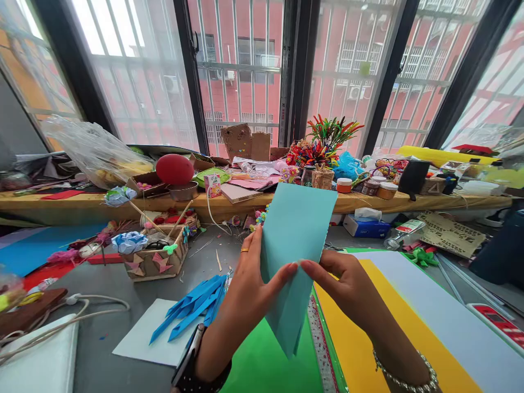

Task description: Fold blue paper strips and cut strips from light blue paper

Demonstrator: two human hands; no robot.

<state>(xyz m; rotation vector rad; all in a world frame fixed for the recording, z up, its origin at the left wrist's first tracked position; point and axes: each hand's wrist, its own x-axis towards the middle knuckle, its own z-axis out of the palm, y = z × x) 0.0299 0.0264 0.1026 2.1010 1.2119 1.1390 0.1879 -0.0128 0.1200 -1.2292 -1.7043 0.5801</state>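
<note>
Both hands hold up a folded sheet of light blue paper (298,224), raised over the table with its lower end narrowing to a point. My left hand (262,273) grips its left edge, thumb flat on the front. From the right edge my right hand (339,278) pinches it, the thumb tip almost meeting the left one. The fingers behind the paper are partly hidden. Below lies a green sheet (270,360). Left of my left wrist, several folded blue paper strips (192,305) rest on a white sheet (143,333).
Yellow paper (368,322) and a pale lilac sheet (434,311) lie on the right. A cardboard craft basket (158,262) stands left, near a white cable (106,297). Behind, a cluttered ledge (245,204) holds a red balloon (174,169) and paint jars (387,190); a tissue box (366,225) sits below.
</note>
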